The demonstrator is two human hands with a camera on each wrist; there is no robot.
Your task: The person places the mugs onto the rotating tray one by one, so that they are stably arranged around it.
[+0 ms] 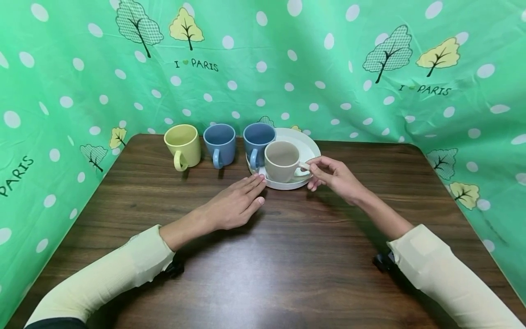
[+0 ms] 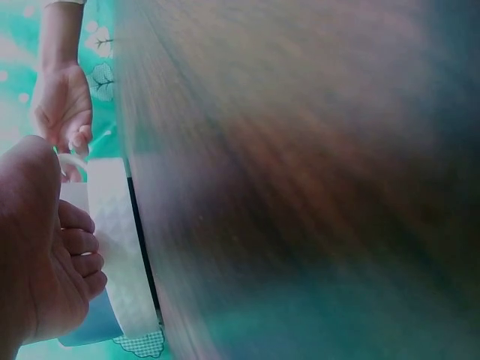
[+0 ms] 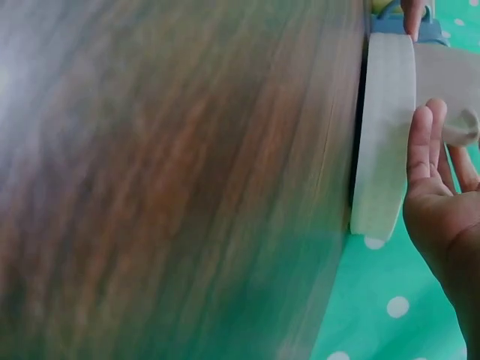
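Note:
A beige mug (image 1: 281, 165) stands upright on a round white plate (image 1: 309, 142) with a raised rim. My right hand (image 1: 336, 179) pinches the mug's handle between thumb and fingers, at the plate's right side. Beside the beige mug, a blue mug (image 1: 258, 138) sits at the left part of the plate, its handle facing me. My left hand (image 1: 235, 204) lies palm down with fairly straight fingers, fingertips right at the plate's front left rim. In the right wrist view, the right hand's fingers (image 3: 424, 142) overlap the plate's side (image 3: 386, 135).
Left of the plate, a second blue mug (image 1: 222, 150) and a yellow mug (image 1: 186, 148) stand in a row, handles toward me. The brown wooden table (image 1: 287, 274) ends at a green patterned cloth (image 1: 263, 82) behind and on both sides.

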